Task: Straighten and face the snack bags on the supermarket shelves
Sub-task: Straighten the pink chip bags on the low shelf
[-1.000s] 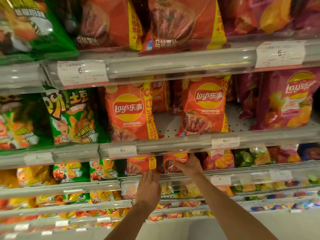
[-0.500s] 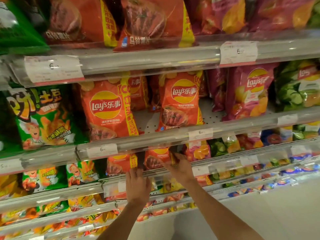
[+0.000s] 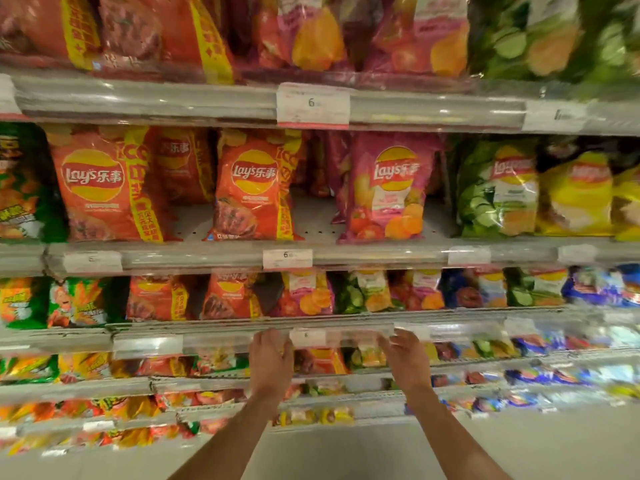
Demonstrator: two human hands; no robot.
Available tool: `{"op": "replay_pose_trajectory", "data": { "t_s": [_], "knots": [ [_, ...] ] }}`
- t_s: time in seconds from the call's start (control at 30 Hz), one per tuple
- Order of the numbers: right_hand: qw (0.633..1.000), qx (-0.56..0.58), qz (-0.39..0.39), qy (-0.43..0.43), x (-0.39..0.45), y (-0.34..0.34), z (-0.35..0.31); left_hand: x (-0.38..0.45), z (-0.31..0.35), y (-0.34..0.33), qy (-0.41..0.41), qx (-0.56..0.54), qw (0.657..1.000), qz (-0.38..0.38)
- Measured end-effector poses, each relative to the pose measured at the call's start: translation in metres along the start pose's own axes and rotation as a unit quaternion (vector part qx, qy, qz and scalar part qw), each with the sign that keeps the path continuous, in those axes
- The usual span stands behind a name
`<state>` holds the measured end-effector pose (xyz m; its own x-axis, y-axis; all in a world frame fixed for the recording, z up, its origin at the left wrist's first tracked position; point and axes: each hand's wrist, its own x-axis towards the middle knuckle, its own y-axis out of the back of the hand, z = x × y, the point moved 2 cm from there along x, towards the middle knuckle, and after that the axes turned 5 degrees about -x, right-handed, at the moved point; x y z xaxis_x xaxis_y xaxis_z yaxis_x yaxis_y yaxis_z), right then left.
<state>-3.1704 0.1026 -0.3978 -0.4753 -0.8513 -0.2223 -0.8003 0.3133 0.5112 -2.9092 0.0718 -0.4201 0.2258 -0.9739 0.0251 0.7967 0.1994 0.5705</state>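
Observation:
Small orange Lay's bags (image 3: 157,299) (image 3: 227,296) stand upright on the third shelf, beside a tomato-flavour bag (image 3: 308,294) and a cucumber-flavour bag (image 3: 360,292). My left hand (image 3: 270,356) is just below them at the clear shelf rail (image 3: 214,341), fingers loosely bent beside a price tag (image 3: 306,337), holding nothing. My right hand (image 3: 405,355) hovers at the same rail further right, fingers relaxed and spread, empty. One shelf up stand large orange Lay's bags (image 3: 100,188) (image 3: 252,188) and a pink one (image 3: 388,188), all facing forward.
A green cucumber bag (image 3: 495,192) and yellow bags (image 3: 575,195) fill the right of the middle shelf. Green cartoon snack bags (image 3: 78,303) sit at the left. Lower shelves (image 3: 311,379) hold several small packets. Pale floor (image 3: 346,452) lies below.
Both hands have dropped from the small orange bags on the third shelf to the rail below. My right hand has let go of the orange bag. The view has swung right.

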Motion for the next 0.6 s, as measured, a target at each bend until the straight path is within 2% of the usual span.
{"op": "replay_pose_trajectory", "data": {
  "t_s": [0.17, 0.27, 0.6],
  "knots": [
    [0.999, -0.021, 0.026, -0.012, 0.018, 0.068, 0.037, -0.018, 0.039, -0.055, 0.044, -0.020, 0.997, -0.063],
    [0.999, -0.037, 0.031, -0.010, 0.031, 0.093, 0.045, -0.022, 0.060, -0.075, 0.043, -0.023, 0.997, -0.054],
    [0.997, -0.060, 0.027, 0.045, 0.094, 0.104, 0.014, 0.013, 0.112, -0.115, 0.067, -0.095, 0.989, -0.091]
  ]
}}
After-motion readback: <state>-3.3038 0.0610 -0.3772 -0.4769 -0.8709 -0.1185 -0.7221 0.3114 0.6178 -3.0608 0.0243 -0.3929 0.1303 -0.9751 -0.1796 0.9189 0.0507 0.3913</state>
